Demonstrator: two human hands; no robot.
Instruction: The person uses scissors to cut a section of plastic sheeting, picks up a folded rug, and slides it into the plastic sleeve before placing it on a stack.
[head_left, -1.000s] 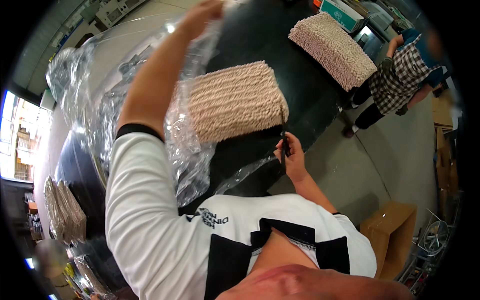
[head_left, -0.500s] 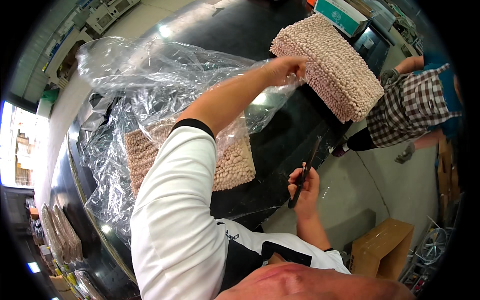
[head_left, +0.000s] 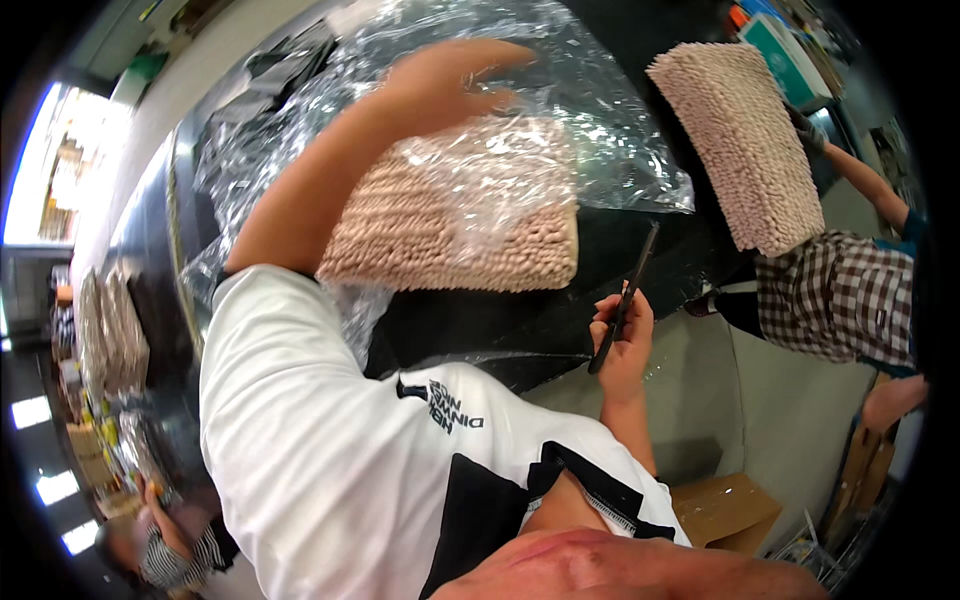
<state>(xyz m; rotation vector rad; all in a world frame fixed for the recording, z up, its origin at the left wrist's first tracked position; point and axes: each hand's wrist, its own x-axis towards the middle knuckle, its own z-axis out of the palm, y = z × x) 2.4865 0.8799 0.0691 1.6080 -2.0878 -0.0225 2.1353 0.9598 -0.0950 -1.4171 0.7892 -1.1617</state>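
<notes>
In the head view, a thick nubby beige mat (head_left: 440, 245) lay near centre, toward 12 o'clock, on the black surface (head_left: 445, 330), partly under clear plastic (head_left: 615, 135). At 12 o'clock, the left hand (head_left: 450, 85) was over the plastic, fingers spread and released; contact was unclear. Toward 3 o'clock, the right hand's (head_left: 629, 328) fingers grasped a slim black tool (head_left: 642, 268). A second mat (head_left: 742, 150) lay at 2 o'clock.

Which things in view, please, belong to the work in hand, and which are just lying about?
Apparently in use:
slim black tool, held in the right hand
clear plastic sheeting, nearest the open left hand
tufted beige mat, partly under the sheeting

Apparently lying about:
second tufted mat, beside a co-worker
teal carton
brown cardboard box
</notes>
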